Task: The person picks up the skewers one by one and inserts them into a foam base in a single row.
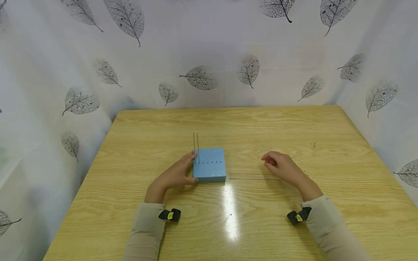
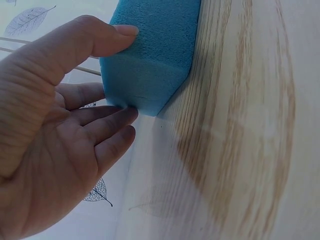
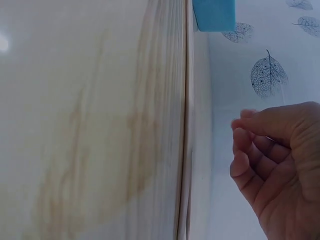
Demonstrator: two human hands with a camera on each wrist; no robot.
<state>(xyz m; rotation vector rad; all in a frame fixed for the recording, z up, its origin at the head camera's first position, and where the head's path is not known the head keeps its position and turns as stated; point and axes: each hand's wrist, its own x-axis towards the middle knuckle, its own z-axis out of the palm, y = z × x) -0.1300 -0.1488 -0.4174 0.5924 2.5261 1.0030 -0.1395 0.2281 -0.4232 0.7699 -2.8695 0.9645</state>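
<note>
**Inspector:** Nearest the lens, bottom of the head view, two pale sleeves with a black wrist unit each. Largest item: wooden table (image 1: 261, 123), filling the lower half of the frame. Next?

**Assistant:** Blue foam block (image 1: 209, 165), centre frame, a row of dark holes across its top. Left hand (image 1: 176, 174) rests against its left side, fingers relaxed and nearly straight. Two thin sticks (image 1: 196, 145) stand upright at the block's upper-left corner.

**Inspector:** Right hand?

**Assistant:** Right hand (image 1: 282, 165), right of centre, fingers loosely curled; I see nothing clearly in them. A bundle of loose sticks (image 1: 249, 176) lies flat between block and right hand, long axis left to right across the frame, just left of and below that hand. The right hand is the nearer one.

**Inspector:** Differences between views?

**Assistant:** Left wrist view shows the thumb (image 2: 107, 40) laid on the block's top and fingertips at its lower corner, which the head view does not resolve. Right wrist view shows the curled fingers (image 3: 250, 150) off the table; it cannot confirm a stick pinched.
</note>
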